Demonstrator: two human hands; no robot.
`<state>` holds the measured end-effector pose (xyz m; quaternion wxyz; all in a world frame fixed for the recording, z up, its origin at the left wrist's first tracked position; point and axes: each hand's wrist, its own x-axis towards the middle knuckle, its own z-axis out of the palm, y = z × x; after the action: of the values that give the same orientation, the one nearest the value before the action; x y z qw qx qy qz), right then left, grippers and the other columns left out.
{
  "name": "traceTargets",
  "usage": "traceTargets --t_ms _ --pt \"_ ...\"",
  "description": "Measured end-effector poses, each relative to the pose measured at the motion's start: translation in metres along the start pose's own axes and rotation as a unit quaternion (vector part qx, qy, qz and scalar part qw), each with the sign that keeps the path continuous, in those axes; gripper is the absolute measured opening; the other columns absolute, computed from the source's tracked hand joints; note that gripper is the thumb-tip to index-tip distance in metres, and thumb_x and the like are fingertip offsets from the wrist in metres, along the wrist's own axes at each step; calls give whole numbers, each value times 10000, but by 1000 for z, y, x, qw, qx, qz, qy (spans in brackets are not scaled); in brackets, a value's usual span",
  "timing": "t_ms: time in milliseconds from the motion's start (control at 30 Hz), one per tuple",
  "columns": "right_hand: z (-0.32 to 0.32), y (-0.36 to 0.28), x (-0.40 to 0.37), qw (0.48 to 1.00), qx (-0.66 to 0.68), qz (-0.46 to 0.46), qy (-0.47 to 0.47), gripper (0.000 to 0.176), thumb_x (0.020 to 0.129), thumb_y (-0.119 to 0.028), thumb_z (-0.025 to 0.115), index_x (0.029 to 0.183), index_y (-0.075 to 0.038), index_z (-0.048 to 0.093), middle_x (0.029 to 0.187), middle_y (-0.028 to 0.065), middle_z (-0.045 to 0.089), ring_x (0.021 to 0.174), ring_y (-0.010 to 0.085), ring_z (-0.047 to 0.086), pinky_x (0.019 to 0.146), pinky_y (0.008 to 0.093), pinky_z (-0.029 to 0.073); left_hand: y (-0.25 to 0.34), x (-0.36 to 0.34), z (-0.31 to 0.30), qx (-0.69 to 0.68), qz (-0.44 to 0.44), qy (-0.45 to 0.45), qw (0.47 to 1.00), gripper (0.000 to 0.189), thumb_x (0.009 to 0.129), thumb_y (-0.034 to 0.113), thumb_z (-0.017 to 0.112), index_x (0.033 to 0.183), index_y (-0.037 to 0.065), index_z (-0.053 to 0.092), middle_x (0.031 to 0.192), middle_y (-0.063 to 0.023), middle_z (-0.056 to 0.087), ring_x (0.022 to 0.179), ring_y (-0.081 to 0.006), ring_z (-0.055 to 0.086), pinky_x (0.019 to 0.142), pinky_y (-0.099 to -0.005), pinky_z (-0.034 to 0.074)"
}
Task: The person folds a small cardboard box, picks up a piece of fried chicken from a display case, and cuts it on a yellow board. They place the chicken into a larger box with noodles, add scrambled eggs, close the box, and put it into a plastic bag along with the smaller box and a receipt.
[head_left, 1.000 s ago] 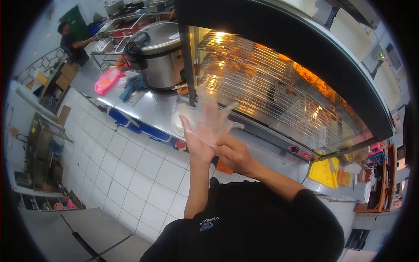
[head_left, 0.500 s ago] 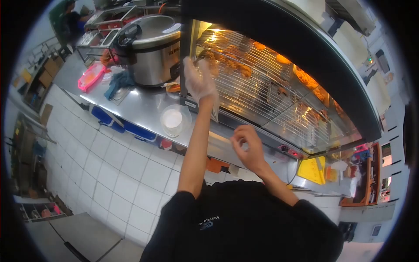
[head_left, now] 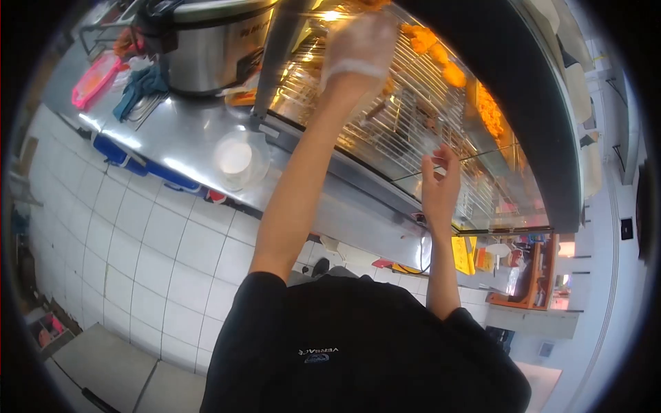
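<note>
My left hand (head_left: 361, 45), in a clear plastic glove, reaches over the wire rack (head_left: 406, 103) of a lit food warmer. Motion smears its fingers, and I cannot tell whether they grip anything. Pieces of fried chicken (head_left: 438, 55) lie on the rack just right of the glove, with another piece past the fingertips. My bare right hand (head_left: 441, 182) is raised in front of the warmer's glass pane (head_left: 496, 189), thumb and fingers apart, nothing in them.
A steel cooker (head_left: 213, 51) stands left of the warmer on the steel counter (head_left: 186, 144). Near the counter's front edge is a clear bowl (head_left: 237, 160) with white contents. A pink tray (head_left: 96, 80) and a teal cloth (head_left: 141, 91) lie farther left; a yellow board (head_left: 463, 255) is at right.
My left hand has moved from the warmer's left edge to over the rack. My right hand has risen and shifted right, its fingers uncurling. The view has turned and come closer.
</note>
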<state>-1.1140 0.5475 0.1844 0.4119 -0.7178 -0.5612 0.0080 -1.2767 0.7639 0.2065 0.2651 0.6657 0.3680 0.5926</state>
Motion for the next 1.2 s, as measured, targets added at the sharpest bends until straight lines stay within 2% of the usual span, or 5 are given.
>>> traceTargets --t_ms 300,633,1033,1100,1200 --pt "7 19 19 999 12 47 12 424 924 -214 677 1255 18 549 1119 159 616 1013 240 612 795 336 520 37 97 147 88 47 -222 970 425 997 363 394 1184 77 648 1210 -195 629 1129 -346 593 953 -397 464" --pt "6 26 19 997 11 69 20 456 932 -206 674 1242 74 489 1087 173 613 1026 236 603 847 342 508 25 86 191 139 61 -197 969 382 977 275 456 1241 62 631 1267 -168 616 1166 -311 597 980 -358 475" --pt "24 26 21 999 16 25 35 405 921 -174 665 1186 57 464 1100 173 582 1041 247 576 909 375 455 66 5 33 -16 -78 -146 986 366 921 76 566 1281 11 583 1214 -146 653 1120 -213 638 973 -292 509" --pt "28 26 22 1000 -2 13 19 404 920 -162 658 1197 55 460 1135 180 565 1069 239 563 899 363 464 18 -35 42 -238 -48 110 964 209 871 74 559 1037 27 678 931 -145 679 862 -290 646 771 -382 537" --pt "39 8 19 997 68 31 -3 458 919 -156 649 1269 53 440 1181 187 539 1125 231 535 891 335 479 45 -105 -59 -162 -79 155 971 287 975 219 524 1121 16 664 1024 -134 663 936 -237 667 820 -320 540"
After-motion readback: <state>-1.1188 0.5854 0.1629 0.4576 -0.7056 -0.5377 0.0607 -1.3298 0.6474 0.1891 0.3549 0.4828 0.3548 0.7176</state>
